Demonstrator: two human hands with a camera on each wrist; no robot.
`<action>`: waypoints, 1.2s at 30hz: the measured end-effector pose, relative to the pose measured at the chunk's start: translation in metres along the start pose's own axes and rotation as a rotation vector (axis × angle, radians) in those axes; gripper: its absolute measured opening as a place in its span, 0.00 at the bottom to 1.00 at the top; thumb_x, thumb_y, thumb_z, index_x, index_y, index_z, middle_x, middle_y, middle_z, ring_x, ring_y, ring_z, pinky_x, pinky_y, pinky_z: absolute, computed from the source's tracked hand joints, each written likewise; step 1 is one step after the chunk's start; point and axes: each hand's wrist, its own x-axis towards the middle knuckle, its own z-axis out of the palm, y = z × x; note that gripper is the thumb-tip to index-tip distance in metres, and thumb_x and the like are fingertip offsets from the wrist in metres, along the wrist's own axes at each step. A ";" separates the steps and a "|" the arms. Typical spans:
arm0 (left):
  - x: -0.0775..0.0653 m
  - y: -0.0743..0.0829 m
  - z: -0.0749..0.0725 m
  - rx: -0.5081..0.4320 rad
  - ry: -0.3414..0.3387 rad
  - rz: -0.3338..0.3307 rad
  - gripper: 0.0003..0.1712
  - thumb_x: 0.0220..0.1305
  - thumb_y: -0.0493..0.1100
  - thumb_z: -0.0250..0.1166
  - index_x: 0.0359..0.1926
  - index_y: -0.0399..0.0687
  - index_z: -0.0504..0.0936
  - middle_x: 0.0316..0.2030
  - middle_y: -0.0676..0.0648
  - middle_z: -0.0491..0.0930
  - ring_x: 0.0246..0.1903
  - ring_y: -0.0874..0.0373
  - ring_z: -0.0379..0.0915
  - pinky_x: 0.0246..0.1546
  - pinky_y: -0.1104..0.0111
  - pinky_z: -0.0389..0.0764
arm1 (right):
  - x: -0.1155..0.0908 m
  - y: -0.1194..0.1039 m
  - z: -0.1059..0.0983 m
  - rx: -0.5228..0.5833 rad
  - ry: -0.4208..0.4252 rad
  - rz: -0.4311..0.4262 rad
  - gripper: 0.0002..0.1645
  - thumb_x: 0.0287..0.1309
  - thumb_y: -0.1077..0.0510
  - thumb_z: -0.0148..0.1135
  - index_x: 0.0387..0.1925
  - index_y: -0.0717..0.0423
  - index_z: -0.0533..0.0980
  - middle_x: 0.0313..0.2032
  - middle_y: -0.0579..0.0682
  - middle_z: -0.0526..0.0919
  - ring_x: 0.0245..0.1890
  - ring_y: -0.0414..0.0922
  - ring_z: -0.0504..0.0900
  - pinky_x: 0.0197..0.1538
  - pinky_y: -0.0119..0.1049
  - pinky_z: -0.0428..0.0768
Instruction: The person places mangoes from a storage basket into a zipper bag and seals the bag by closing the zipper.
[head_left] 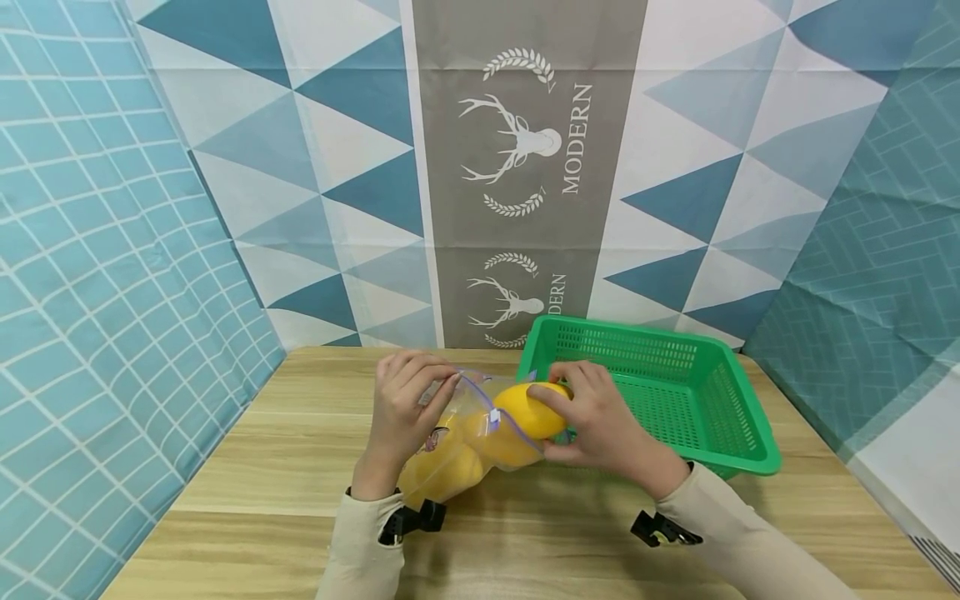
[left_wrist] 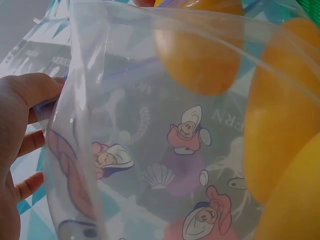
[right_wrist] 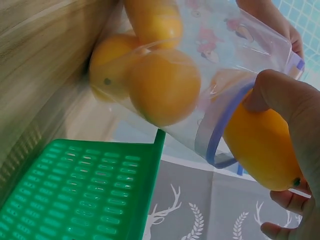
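A clear zip bag (left_wrist: 150, 200) printed with pink cartoon figures lies tilted over the table, its purple-edged mouth toward the right. Several yellow mangoes (right_wrist: 165, 87) show through its plastic. My left hand (head_left: 405, 408) pinches the bag's edge at the mouth between thumb and fingers; the other fingers are off the plastic in the left wrist view. With thumb and fingers around it, my right hand (head_left: 600, 417) grips another mango (head_left: 532, 410), which is partly inside the bag's opening. A white slider (head_left: 494, 416) sits on the zip strip.
A green perforated plastic basket (head_left: 752, 408) stands at the right, behind my right hand. Under everything is a wood-grain table (head_left: 300, 467). A patterned cloth (head_left: 525, 167) hangs at the back, with blue tiled sheets (head_left: 105, 250) along the left.
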 end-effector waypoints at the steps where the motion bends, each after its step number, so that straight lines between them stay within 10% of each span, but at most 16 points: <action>1: 0.000 0.000 0.000 0.000 -0.001 -0.002 0.17 0.72 0.47 0.61 0.30 0.42 0.85 0.32 0.47 0.85 0.37 0.48 0.77 0.41 0.51 0.66 | 0.001 0.000 0.000 0.001 -0.010 -0.008 0.40 0.27 0.46 0.80 0.49 0.50 0.77 0.41 0.57 0.74 0.39 0.54 0.73 0.42 0.56 0.74; 17: 0.000 0.002 0.001 0.011 -0.043 -0.007 0.18 0.73 0.50 0.60 0.31 0.43 0.85 0.33 0.48 0.85 0.38 0.49 0.77 0.42 0.51 0.67 | 0.008 -0.002 0.016 0.073 -0.049 -0.147 0.34 0.35 0.45 0.79 0.48 0.48 0.78 0.44 0.55 0.76 0.40 0.52 0.73 0.47 0.55 0.72; 26: 0.000 0.003 0.002 0.008 -0.029 -0.002 0.18 0.73 0.49 0.60 0.31 0.42 0.85 0.32 0.48 0.85 0.38 0.49 0.77 0.42 0.52 0.67 | 0.014 -0.009 0.030 0.091 0.034 -0.172 0.12 0.64 0.49 0.57 0.44 0.48 0.80 0.42 0.54 0.78 0.41 0.53 0.75 0.47 0.51 0.73; 36: 0.000 0.002 0.002 0.011 -0.004 0.012 0.17 0.73 0.47 0.60 0.30 0.42 0.85 0.32 0.48 0.85 0.37 0.49 0.78 0.41 0.51 0.67 | 0.014 -0.005 0.031 0.111 0.048 -0.199 0.12 0.67 0.52 0.57 0.44 0.50 0.83 0.46 0.50 0.85 0.46 0.54 0.77 0.49 0.53 0.73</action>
